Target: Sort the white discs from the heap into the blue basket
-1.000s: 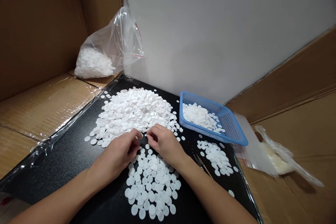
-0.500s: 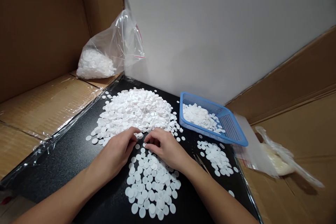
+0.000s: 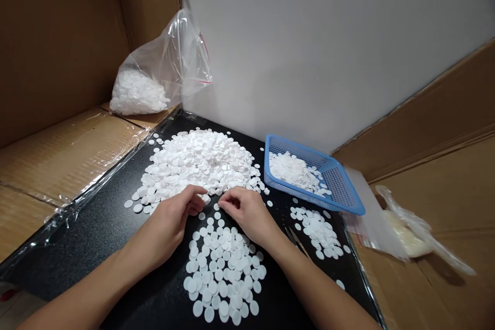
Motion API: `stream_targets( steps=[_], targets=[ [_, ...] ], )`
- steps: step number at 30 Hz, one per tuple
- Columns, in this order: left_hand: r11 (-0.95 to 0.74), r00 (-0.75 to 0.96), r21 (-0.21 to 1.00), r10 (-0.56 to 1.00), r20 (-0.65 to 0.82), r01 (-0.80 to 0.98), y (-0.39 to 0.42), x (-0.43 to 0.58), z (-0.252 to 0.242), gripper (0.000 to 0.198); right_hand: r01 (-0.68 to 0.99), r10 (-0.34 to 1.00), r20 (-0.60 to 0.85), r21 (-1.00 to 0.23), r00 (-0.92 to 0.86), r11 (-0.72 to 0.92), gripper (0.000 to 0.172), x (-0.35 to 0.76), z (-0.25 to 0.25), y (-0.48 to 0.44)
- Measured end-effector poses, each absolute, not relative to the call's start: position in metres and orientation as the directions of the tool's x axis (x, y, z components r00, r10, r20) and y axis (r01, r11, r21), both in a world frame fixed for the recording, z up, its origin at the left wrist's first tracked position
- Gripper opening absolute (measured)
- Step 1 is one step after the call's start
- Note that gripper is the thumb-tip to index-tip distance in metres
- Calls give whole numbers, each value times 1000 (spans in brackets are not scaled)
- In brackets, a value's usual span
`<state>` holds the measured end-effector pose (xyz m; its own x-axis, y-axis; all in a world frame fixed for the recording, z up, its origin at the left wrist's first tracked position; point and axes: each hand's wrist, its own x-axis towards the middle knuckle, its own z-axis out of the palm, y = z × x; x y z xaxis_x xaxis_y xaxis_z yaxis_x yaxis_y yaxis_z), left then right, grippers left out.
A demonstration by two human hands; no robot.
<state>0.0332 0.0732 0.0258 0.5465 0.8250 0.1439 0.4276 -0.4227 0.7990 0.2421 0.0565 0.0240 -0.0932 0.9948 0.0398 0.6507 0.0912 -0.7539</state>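
Observation:
A large heap of small white discs lies on the black tabletop. My left hand rests at the heap's front edge, fingers curved and apart, with no disc visible in them. Just to its right, my right hand has thumb and index finger pinched together at the near edge of the heap; whatever is between the fingertips is too small to make out. A looser spread of discs lies nearer to me, below both hands, with a few single discs between the hands.
A blue mesh basket holding discs stands at the right back. In front of it are a small disc group and metal tweezers. A clear bag of white pieces sits on cardboard at the left; another bag lies at the right.
My right hand has shifted slightly up and right, its fingertips drawing together. A disc lies uncovered between the hands. My left hand has moved slightly left, and its fingers have stayed apart.

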Motion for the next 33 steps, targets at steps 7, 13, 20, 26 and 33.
stream_targets(
  steps=[7, 13, 20, 26, 33],
  targets=[
    [-420, 566, 804, 814, 129, 421, 74, 32, 20, 48, 677, 989, 11, -728, -145, 108, 23, 249, 25, 56],
    [-423, 643, 822, 760, 93, 382, 71, 32, 24, 50, 681, 960, -40, -713, -276, 166, 31, 248, 33, 51],
    [-424, 742, 824, 671, 8, 375, 66, 35, 34, 54, 682, 927, -89, -703, -364, 200, 34, 248, 42, 46],
    [-411, 772, 797, 626, -106, 443, 63, 29, 37, 58, 648, 936, -109, -747, -336, 146, 31, 248, 38, 52],
    [-437, 800, 804, 594, -78, 403, 60, 30, 45, 48, 645, 944, 149, -698, -294, 310, 11, 230, 19, 65]
  ],
)
